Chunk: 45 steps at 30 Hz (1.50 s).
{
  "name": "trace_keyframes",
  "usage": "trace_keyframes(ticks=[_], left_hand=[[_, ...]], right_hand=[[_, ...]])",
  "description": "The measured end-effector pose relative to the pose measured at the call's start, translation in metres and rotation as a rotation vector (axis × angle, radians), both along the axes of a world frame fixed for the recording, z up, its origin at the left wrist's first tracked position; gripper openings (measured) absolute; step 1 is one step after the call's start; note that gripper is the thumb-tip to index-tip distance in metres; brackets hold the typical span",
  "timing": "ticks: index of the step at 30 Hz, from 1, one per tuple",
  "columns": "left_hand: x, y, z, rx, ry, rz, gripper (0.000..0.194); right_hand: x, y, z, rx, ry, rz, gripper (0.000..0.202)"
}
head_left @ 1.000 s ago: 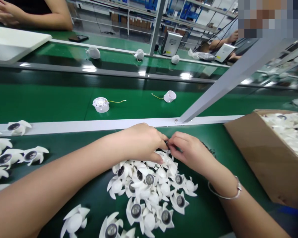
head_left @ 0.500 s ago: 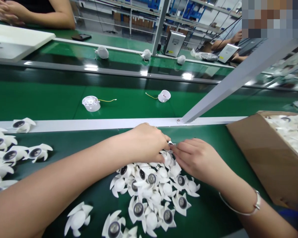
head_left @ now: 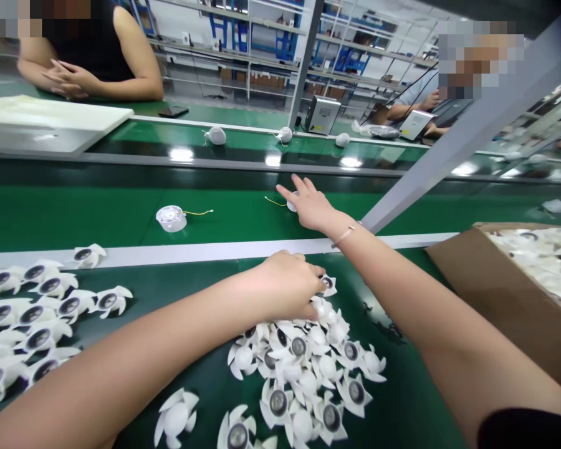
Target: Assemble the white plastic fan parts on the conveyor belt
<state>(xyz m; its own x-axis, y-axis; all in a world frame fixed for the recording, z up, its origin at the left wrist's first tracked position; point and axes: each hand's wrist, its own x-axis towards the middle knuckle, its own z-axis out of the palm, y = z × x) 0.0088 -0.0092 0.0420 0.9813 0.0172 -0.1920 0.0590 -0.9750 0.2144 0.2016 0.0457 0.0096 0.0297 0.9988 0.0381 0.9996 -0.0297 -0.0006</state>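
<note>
My left hand point(head_left: 290, 287) is over the far side of a pile of white fan impellers point(head_left: 303, 368), its fingers closed on the edge of one impeller point(head_left: 328, 285) with a dark-ringed hub. My right hand point(head_left: 312, 204) stretches over the green belt, fingers spread, at a small white round fan housing point(head_left: 292, 201) with a yellow lead. The hand partly covers this housing, and whether it touches it I cannot tell. Another white fan housing point(head_left: 171, 218) with a yellow lead sits further left on the belt.
More impellers point(head_left: 40, 312) stand grouped at the left. A cardboard box point(head_left: 500, 299) full of white parts is at the right. A slanted metal post point(head_left: 430, 146) rises from the white rail point(head_left: 215, 251). Across the belt, a person's folded hands point(head_left: 70, 78) rest near a white board point(head_left: 51, 125).
My right hand has left the impeller near my left hand and moved forward to the housing on the belt, its fingers opening. My left hand stays by the pile. The view has tilted up.
</note>
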Motion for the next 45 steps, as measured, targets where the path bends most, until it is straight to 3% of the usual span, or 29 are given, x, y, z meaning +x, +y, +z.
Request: trace_keyframes(ticks=[3,5,9,10,14,17,22,25,30,34,40,45], left_hand=[[0.001,0.001,-0.002,-0.008,0.021,0.093,0.069],[0.001,0.002,-0.003,-0.033,0.04,0.141,0.077],[0.0,0.005,-0.002,-0.071,0.064,0.16,0.088],[0.0,0.005,-0.001,-0.076,0.06,0.164,0.088],[0.002,0.01,0.003,-0.055,0.057,0.2,0.072],[0.004,0.013,0.004,-0.027,0.047,0.216,0.064],[0.006,0.009,0.002,0.022,-0.067,0.272,0.076],[0.007,0.006,-0.005,-0.022,-0.158,0.206,0.086],[0.008,0.017,-0.019,-0.127,-0.137,0.121,0.09],[0.009,0.029,-0.022,-0.22,-0.146,0.075,0.089],[0.011,0.021,-0.016,-0.135,-0.167,0.089,0.106],[0.004,0.011,0.005,-0.123,-0.185,0.02,0.092]], right_hand=[[-0.001,0.016,0.005,-0.063,-0.004,0.02,0.045],[0.0,0.004,0.012,-0.024,0.014,0.01,0.031],[0.002,-0.065,0.024,0.132,0.102,-0.039,0.031],[0.002,-0.086,0.024,0.216,0.24,-0.072,0.029],[0.004,-0.157,0.007,0.4,0.748,-0.108,0.026],[0.004,-0.179,-0.011,0.497,0.962,-0.079,0.025],[0.001,-0.18,-0.021,0.477,0.725,0.052,0.022],[-0.001,-0.176,-0.024,0.427,0.618,0.165,0.014],[0.005,-0.174,-0.031,0.399,0.684,0.147,0.014],[0.013,-0.171,-0.033,0.37,0.746,0.148,0.015],[0.019,-0.17,-0.024,0.303,0.734,0.157,0.02],[0.016,-0.176,-0.009,0.182,0.806,0.283,0.018]])
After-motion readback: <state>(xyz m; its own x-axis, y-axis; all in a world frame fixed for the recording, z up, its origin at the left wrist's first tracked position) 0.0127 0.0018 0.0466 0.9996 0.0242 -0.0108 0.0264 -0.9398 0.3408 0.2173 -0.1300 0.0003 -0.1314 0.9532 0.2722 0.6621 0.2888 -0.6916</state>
